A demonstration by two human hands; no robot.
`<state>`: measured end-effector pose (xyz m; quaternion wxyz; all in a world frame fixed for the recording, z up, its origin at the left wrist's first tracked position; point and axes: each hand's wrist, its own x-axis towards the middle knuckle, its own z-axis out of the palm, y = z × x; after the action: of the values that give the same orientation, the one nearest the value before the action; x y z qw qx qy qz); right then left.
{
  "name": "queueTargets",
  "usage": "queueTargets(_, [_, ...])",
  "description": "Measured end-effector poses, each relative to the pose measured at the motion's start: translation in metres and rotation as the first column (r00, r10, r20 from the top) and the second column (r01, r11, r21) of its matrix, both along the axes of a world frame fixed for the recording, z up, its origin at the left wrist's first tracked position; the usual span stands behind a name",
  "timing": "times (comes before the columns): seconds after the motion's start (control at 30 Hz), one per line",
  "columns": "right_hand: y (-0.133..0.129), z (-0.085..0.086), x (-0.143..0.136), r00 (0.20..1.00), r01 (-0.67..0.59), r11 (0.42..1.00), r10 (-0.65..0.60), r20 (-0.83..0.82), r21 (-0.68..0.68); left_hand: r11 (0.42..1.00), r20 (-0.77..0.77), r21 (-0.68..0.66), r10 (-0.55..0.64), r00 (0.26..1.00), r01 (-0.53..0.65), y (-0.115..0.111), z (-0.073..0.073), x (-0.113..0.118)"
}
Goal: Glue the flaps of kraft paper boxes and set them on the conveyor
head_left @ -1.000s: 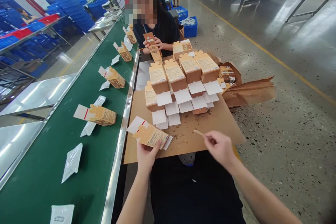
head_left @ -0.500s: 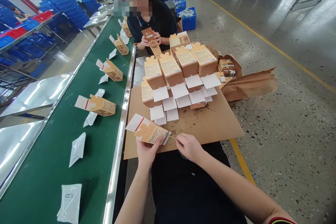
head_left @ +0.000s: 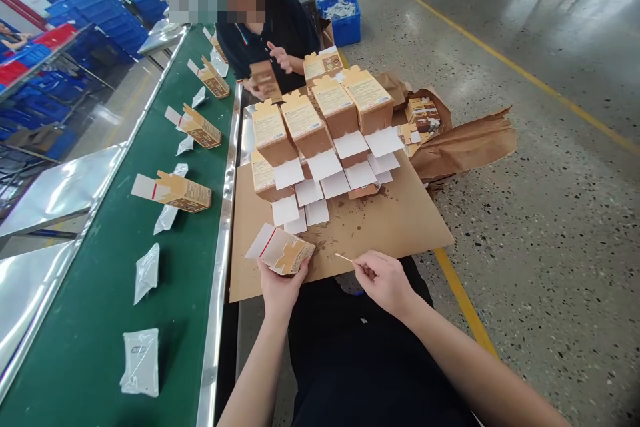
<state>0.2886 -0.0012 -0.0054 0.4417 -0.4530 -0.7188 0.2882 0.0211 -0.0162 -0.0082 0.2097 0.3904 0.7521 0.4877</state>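
Carton (head_left: 295,257), one: held over the cardboard (head_left: 395,233), near left; left hand (head_left: 280,285) grip closed on its near side. Stick (head_left: 345,257), one: pinched narrowly in right hand (head_left: 386,280), apart from carton. Hazards, judged: carton crushed by overtight fingers; stick snapped by sideways pressure; far stack (head_left: 301,121) toppled if knocked, being unevenly piled.

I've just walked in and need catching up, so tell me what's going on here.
The left hand holds a carton with its white flap open. The right hand pinches a thin stick, apart from that carton. More cartons are stacked on the brown board. Beyond them, a co-worker holds a brown item. The green belt bears cartons and white packets.
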Motion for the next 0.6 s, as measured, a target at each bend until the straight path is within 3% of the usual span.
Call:
queueTargets(0.13, [-0.003,0.008,0.004,1.000,0.015,0.999,-0.015,0.000,-0.046,1.000,0.079,0.012,-0.018,0.997,0.018,0.004,0.002,0.006])
queueTargets(0.2, [-0.002,0.010,0.009,0.999,0.029,0.998,-0.030,-0.020,-0.054,0.998,0.099,0.057,0.010,0.995,-0.016,0.004,0.006,-0.003])
queueTargets(0.27, [-0.001,0.011,0.016,0.998,0.050,0.997,-0.053,-0.035,-0.067,0.987,0.090,0.098,0.122,0.988,-0.131,0.000,0.012,-0.029])
queueTargets(0.37, [0.002,0.012,0.028,0.996,0.073,0.992,-0.078,-0.049,-0.101,0.922,0.083,0.167,0.341,0.936,-0.350,-0.010,0.025,-0.095])
queueTargets(0.47, [0.009,0.013,0.033,0.993,0.071,0.989,-0.082,-0.080,-0.129,0.883,0.072,0.187,0.425,0.902,-0.431,-0.018,0.034,-0.156])
queueTargets(0.53, [0.015,0.013,0.030,0.993,0.056,0.990,-0.070,-0.100,-0.132,0.883,0.046,0.103,0.456,0.889,-0.458,-0.017,0.035,-0.176])
queueTargets(0.6, [0.021,0.014,0.028,0.992,0.037,0.990,-0.053,-0.111,-0.135,0.891,0.027,0.040,0.452,0.891,-0.453,-0.013,0.035,-0.180])
